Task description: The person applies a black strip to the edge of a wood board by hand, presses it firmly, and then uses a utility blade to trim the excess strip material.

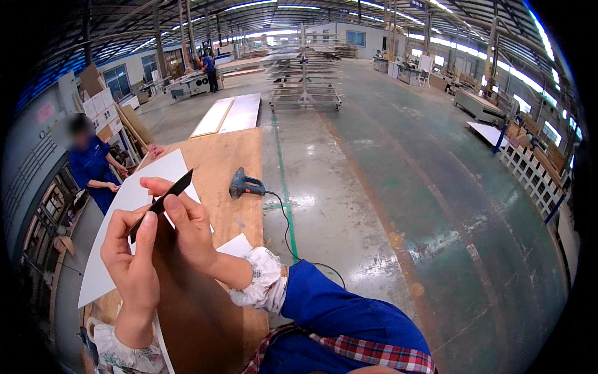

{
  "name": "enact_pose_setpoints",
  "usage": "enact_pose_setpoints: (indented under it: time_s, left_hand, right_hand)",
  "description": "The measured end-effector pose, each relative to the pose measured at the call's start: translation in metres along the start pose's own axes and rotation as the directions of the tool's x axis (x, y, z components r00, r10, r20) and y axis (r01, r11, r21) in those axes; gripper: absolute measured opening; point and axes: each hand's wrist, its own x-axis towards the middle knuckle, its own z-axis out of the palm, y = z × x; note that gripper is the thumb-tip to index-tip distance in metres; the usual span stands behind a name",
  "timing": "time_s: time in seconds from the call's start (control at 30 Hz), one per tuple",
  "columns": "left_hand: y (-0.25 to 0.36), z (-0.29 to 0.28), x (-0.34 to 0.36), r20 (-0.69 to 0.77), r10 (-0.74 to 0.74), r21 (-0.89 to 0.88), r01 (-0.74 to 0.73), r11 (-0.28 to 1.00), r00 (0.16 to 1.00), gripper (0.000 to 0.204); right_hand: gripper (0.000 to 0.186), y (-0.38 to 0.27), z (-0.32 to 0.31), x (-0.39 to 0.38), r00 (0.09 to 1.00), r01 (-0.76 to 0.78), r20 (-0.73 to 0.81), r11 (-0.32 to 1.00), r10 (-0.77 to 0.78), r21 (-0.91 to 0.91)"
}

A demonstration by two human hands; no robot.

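Observation:
Both hands are raised over the workbench and hold a thin, flat black strip (180,187) that slants up to the right. My left hand (132,258) pinches its lower part between thumb and fingers. Higher up, my right hand (194,234) grips it with the thumb against the near side. A dark brown panel (205,318) lies below the hands; whether the strip is joined to it, I cannot tell. Beneath and beyond them spreads a large white sheet (103,252). To the right of my hands, a dark blue heat gun (245,184) lies on its side on the wooden bench top (233,153).
The gun's black cord (288,218) drops over the bench's right edge to the floor. A co-worker in blue (90,163) stands at the far left beside the white sheet. Farther off are pale panels (233,114) and a loaded rack (304,81).

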Motion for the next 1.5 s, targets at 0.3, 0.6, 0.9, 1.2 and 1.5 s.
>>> enact_pose_setpoints:
  time_s: [0.3, 0.6, 0.9, 1.2, 1.5]
  left_hand:
    - [0.002, -0.003, 0.0, -0.006, 0.109, 0.262, -0.104, 0.959, 0.994, 0.019]
    - [-0.015, -0.03, -0.001, 0.087, -0.162, 0.47, 0.103, 0.877, 0.983, 0.056]
    - [0.0, -0.021, -0.008, 0.106, -0.272, 0.436, 0.201, 0.877, 0.956, 0.023]
    - [-0.005, -0.025, -0.011, 0.097, -0.315, 0.401, 0.253, 0.881, 0.944, 0.023]
    - [-0.005, -0.03, -0.012, 0.093, -0.296, 0.444, 0.227, 0.867, 0.951, 0.024]
  right_hand:
    - [0.036, -0.019, -0.011, 0.001, 0.993, 0.093, -0.077, 0.992, -0.086, 0.081]
    - [0.037, -0.014, -0.052, 0.006, 0.997, 0.063, 0.007, 0.812, -0.073, -0.581]
    - [0.028, -0.004, -0.051, 0.018, 0.897, 0.354, 0.433, 0.726, -0.086, -0.589]
    - [0.017, -0.005, -0.05, 0.03, 0.854, 0.43, 0.52, 0.583, -0.015, -0.69]
    - [0.02, -0.001, -0.051, 0.044, 0.858, 0.173, 0.489, 0.808, 0.158, -0.564]
